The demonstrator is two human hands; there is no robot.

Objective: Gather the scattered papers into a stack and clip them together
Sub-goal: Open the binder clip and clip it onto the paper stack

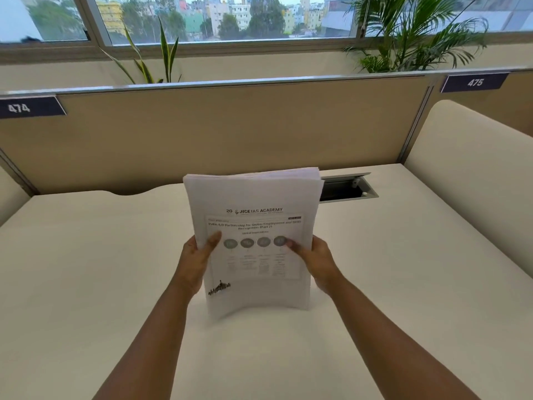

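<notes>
A stack of white printed papers (253, 203) stands upright on its lower edge on the cream desk (86, 269), its front sheet showing a heading and several grey circles. My left hand (197, 261) grips the stack's left edge with the thumb across the front. On the opposite edge my right hand (315, 261) holds it the same way. The bottom of the stack bows slightly where it meets the desk. No clip is in view.
A tan partition (230, 134) runs along the desk's far edge, labelled 474 and 475. An open metal cable hatch (346, 189) sits in the desk just behind and right of the stack. A cream side panel (476, 183) rises on the right. Plants stand behind the partition.
</notes>
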